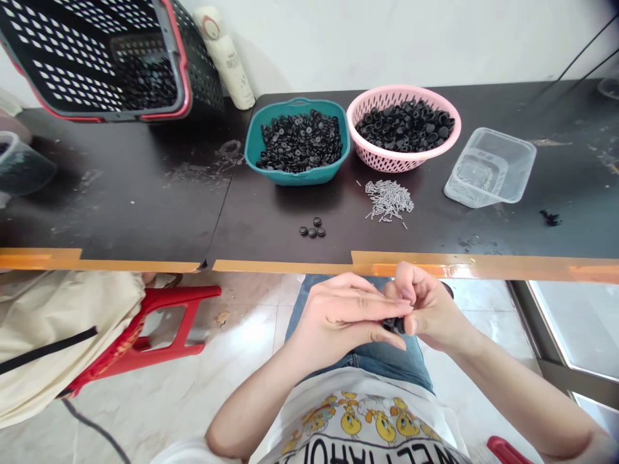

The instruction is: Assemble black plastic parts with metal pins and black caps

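Note:
My left hand and my right hand meet over my lap, just below the table's front edge. Both pinch a small black plastic part between their fingertips; most of it is hidden by the fingers. On the dark table lie three small black discs and a pile of short metal pins. Behind them stand a teal tub of flat black discs and a pink basket of black caps.
A clear plastic tray lies at the right. A tilted black-and-red crate with black parts sits at the back left, a white bottle beside it. A red stool and beige cloth are on the floor left.

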`<state>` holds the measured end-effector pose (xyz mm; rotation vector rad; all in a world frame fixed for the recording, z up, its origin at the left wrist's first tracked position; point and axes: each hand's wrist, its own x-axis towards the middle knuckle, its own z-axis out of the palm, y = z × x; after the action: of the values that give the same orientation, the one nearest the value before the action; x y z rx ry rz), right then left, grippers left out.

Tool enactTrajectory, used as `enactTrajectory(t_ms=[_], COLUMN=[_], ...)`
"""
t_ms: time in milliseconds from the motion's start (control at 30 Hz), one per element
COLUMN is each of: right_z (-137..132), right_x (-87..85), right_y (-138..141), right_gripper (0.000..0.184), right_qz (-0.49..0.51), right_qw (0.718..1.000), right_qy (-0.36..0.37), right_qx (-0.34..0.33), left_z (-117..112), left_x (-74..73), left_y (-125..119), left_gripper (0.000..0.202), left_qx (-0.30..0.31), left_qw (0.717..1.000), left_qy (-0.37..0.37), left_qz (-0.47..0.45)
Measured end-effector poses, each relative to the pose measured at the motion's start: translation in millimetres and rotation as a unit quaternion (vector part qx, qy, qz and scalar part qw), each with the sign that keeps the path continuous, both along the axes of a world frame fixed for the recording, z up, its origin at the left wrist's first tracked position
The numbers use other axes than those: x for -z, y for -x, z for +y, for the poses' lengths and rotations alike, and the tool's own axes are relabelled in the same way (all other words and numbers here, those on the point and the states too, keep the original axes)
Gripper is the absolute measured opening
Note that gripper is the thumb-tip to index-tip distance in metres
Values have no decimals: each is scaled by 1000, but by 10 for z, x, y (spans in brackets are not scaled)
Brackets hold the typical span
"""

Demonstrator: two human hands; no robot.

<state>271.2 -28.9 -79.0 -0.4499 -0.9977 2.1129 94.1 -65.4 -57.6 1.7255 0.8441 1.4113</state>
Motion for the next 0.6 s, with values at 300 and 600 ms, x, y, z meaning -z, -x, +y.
enactTrajectory(t_ms=[300,600], right_z=[65,99], right_x=[-157,-295], right_y=[-96,-167], right_gripper=[34,31], right_qz=[-54,-102], right_qw=[998,994], right_qy=[-7,-6], right_qx=[-27,-46], left_z=[-68,-93], left_x=[-56,-114], left_y=[17,50], left_gripper=[35,33], left_qx=[-30,-24], left_qw=[999,999], left_qy=[-22,-19], left_qz=[12,42])
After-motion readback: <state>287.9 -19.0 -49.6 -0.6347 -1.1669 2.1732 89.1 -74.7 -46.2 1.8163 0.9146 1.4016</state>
